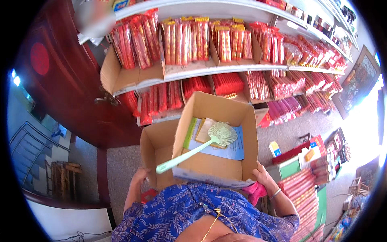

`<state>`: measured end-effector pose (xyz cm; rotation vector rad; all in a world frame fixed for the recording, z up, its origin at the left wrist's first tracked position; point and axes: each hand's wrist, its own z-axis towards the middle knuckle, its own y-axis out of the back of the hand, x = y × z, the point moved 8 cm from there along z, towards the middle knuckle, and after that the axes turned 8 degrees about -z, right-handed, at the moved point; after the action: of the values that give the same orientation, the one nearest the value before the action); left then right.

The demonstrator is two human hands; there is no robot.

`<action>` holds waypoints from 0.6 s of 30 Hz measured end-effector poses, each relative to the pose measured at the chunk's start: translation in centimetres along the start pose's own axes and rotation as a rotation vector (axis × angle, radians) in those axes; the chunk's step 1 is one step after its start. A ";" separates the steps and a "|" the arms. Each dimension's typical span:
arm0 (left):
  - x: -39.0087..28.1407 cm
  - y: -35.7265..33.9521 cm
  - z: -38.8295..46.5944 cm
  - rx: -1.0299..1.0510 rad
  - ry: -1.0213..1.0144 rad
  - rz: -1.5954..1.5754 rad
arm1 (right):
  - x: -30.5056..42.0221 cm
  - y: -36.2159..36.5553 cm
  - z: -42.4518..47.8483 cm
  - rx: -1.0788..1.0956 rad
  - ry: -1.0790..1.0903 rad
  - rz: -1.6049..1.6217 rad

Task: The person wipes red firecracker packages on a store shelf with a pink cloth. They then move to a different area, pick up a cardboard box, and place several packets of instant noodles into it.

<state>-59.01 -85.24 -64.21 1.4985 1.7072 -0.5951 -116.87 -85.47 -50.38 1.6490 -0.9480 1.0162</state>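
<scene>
An open cardboard box (211,103) is in front of my body, tilted towards me. In it lie a pale green plastic fly swatter (222,134), a blue and green printed sheet (237,151) and a yellowish pad or small board (202,136). The swatter's handle sticks out over the box's left edge. A second cardboard box (161,142) stands under or beside the first at the left; my left hand (140,176) grips its near left edge. My right hand (262,174) holds the first box at its near right corner, with a pink cloth-like thing (256,193) just below.
Shelves (223,69) ahead hold many red and gold packets. A dark red door (72,75) stands at the left, with a wooden stool (65,178) beyond it. On the right, long pink and gold packets (302,196) lie on a green surface.
</scene>
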 end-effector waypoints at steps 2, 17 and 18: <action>0.7 0.3 -0.3 -0.036 0.042 -0.024 | -4.5 -1.4 -1.4 0.009 -0.203 0.173; 14.3 6.2 -3.9 -0.249 0.296 -0.154 | -23.8 -5.2 7.7 -0.159 -0.247 -0.198; 13.2 5.6 -4.6 -0.294 0.288 -0.171 | -24.8 -5.5 8.8 -0.158 -0.229 -0.178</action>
<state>-54.82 -72.51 -71.17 1.2824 2.0571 -0.2051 -118.96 -89.36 -76.88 1.7051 -0.9840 0.6268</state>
